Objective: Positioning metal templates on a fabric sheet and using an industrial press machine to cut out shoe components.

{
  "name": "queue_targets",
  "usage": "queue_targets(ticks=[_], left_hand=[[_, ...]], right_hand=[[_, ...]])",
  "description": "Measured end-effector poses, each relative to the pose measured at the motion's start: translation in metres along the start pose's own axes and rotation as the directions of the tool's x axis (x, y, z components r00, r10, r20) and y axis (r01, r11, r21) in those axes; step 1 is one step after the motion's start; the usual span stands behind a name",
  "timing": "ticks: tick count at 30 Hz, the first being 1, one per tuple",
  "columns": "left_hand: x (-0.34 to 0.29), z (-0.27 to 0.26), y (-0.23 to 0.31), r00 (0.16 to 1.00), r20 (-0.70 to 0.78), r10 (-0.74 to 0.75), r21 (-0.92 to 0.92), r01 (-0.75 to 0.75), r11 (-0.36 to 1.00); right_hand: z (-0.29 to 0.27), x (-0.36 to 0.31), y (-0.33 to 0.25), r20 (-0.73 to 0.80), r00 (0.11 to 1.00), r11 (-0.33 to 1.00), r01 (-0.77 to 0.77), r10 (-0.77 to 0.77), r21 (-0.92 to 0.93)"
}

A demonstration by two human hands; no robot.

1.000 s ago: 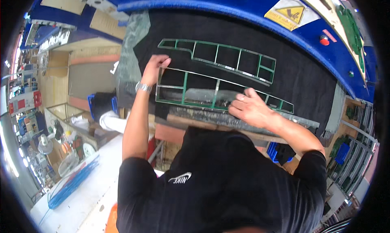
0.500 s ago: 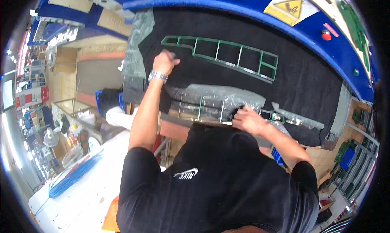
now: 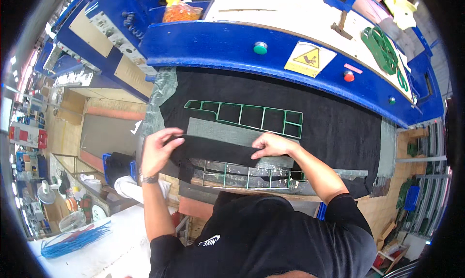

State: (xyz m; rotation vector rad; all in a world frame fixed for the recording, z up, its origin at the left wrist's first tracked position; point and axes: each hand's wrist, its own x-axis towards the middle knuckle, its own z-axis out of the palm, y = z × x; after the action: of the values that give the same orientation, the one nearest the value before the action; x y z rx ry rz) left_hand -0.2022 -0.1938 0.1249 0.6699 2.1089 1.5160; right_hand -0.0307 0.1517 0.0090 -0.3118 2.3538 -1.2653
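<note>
A strip of black sheet material (image 3: 213,150), cloth or leather, spans between my two hands. My left hand (image 3: 157,149) pinches its left end between thumb and fingers, and my right hand (image 3: 273,146) grips the right end. Just beyond it lies a long green-edged cutting die (image 3: 264,116) with several compartments, flat on a wide black sheet (image 3: 339,118). Between that die and the strip, a bare grey-green patch of the cutting board (image 3: 223,131) shows. Closer to my body, a second divided die (image 3: 237,176) rests on the scuffed board, partly below the strip.
A blue machine beam (image 3: 203,43) crosses behind the sheet, with a green button (image 3: 260,47), a red button (image 3: 348,76) and a yellow warning sign (image 3: 310,59). On top are a hammer (image 3: 342,27) and green bands (image 3: 380,50). A white table (image 3: 116,249) stands at lower left.
My hands have taken hold of a black strip and lifted it, baring grey-green board below the far die. My right hand has left the near die. The view has tilted upward.
</note>
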Motion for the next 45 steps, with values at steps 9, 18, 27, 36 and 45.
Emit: queue_targets(ticks=[9,18,27,36,45], left_hand=[[-0.123,-0.040,-0.151,0.780,-0.533,-0.329,-0.511,0.014,0.860],[-0.156,-0.019,-0.177,0.576,-0.539,-0.615,-0.778,-0.060,0.626],[-0.176,-0.043,-0.207,0.631,-0.653,-0.418,-0.329,0.261,0.908],[0.030,0.056,-0.143,0.934,0.194,-0.300,-0.836,0.318,0.448],[0.106,0.156,-0.124,0.829,0.089,-0.552,-0.677,0.457,0.577]], right_hand=[[-0.087,0.087,-0.068,0.047,0.991,0.984,0.134,-0.129,-0.117],[-0.117,0.283,-0.108,-0.277,0.902,0.812,0.123,-0.330,-0.570],[-0.044,0.112,-0.073,-0.390,0.903,0.663,-0.403,0.178,-0.631],[-0.097,0.069,-0.008,-0.171,0.953,0.882,-0.297,0.250,-0.366],[-0.128,0.071,0.014,0.060,0.929,0.929,-0.361,0.366,-0.077]])
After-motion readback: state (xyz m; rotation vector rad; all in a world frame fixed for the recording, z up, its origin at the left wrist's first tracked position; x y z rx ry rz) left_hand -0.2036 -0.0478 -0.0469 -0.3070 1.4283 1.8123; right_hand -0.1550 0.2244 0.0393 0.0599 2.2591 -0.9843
